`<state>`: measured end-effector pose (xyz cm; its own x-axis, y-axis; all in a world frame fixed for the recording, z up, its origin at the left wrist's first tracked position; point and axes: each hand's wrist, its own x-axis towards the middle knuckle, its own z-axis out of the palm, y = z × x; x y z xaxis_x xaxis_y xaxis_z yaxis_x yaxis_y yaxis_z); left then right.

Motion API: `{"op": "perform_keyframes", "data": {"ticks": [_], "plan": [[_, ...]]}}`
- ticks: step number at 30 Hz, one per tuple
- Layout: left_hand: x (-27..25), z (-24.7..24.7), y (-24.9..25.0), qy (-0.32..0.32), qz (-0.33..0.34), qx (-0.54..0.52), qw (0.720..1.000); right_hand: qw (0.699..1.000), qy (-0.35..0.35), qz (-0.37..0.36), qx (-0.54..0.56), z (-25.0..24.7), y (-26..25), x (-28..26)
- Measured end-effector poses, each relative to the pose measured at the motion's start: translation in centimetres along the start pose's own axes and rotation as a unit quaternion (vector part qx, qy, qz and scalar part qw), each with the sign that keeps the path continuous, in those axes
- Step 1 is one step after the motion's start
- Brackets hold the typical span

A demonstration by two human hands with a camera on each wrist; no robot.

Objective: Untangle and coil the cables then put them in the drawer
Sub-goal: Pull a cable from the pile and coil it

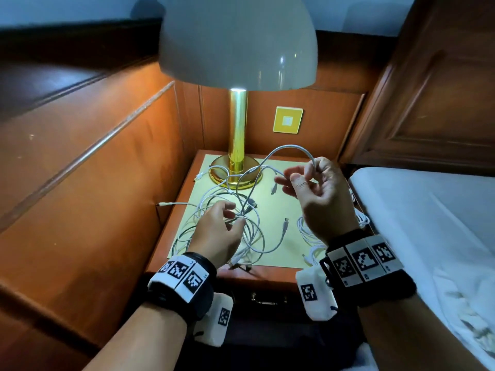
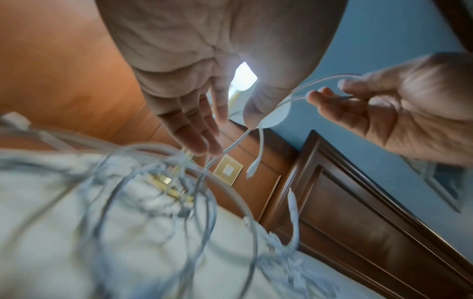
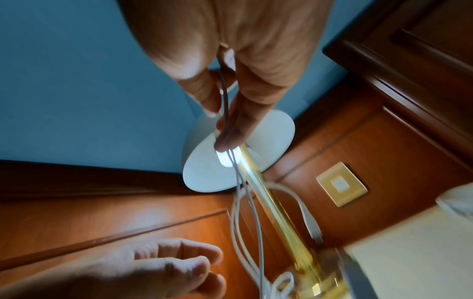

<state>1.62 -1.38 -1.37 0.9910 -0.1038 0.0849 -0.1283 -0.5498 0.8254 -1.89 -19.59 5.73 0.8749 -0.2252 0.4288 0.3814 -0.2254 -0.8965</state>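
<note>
A tangle of white cables (image 1: 251,236) lies on the yellow mat (image 1: 284,207) on top of the nightstand. My right hand (image 1: 308,175) is raised above the mat and pinches a loop of one white cable (image 1: 289,148) that arches up from the tangle. Its plug (image 1: 273,188) dangles below the fingers. The right wrist view shows the strand (image 3: 225,101) held between thumb and fingers. My left hand (image 1: 230,218) hovers low over the tangle with loosely curled fingers (image 2: 202,137) that touch strands without gripping. The drawer handle (image 1: 267,298) sits below the top, and the drawer is closed.
A gold lamp base (image 1: 235,172) stands at the back of the mat under a wide white shade (image 1: 235,41). Another white cable bundle (image 1: 308,231) lies at the mat's right edge, partly behind my right wrist. A white bed (image 1: 428,223) borders the right, and wood panelling (image 1: 93,183) the left.
</note>
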Motion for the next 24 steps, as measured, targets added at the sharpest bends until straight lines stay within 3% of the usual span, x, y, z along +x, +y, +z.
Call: {"op": "perform_keyframes", "data": {"ticks": [5, 10, 13, 17, 24], "plan": [[4.3, -2.1, 3.9, 0.101, 0.097, 0.000, 0.990, 0.990, -0.107, 0.016, -0.090, -0.3, -4.5, 4.5], [9.3, -4.4, 5.8, -0.008, 0.074, 0.142, 0.987, 0.986, -0.114, 0.022, -0.118, -0.1, -9.4, 8.8], [10.2, -5.7, 6.3, -0.015, 0.066, 0.179, 0.982, 0.989, -0.080, 0.034, -0.116, -0.6, -10.8, 10.1], [10.1, -6.9, 7.2, 0.016, 0.024, 0.071, 0.997, 0.991, -0.061, 0.036, -0.111, -1.2, -12.0, 10.2], [8.1, -7.0, 10.2, -0.101, 0.064, -0.117, 0.986, 0.998, -0.055, -0.002, -0.028, 0.0, -15.2, 10.4]]}}
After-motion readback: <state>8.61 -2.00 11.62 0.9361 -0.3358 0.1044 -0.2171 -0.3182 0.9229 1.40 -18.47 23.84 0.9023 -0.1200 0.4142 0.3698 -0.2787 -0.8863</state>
